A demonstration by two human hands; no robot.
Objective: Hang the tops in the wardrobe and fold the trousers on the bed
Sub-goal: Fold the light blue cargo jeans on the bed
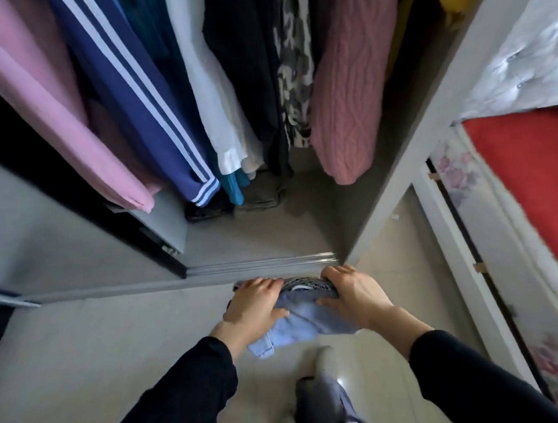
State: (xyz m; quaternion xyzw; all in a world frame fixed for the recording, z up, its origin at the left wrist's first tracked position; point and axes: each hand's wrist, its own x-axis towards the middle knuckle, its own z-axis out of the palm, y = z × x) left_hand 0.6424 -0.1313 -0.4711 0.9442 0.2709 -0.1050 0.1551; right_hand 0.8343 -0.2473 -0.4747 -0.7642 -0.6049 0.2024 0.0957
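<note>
Facing hung tops (352, 94), left hand (256, 304) and right hand (356, 296) clasp one folded blue bundle (309, 321)

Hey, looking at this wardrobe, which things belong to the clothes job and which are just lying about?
Belongs to the job: folded clothes stack, gripped by left hand and right hand; wardrobe; hanging pink knit sweater; bed.
Just lying about: crumpled dark clothes on the wardrobe floor; small pale scrap on the floor tiles.
</note>
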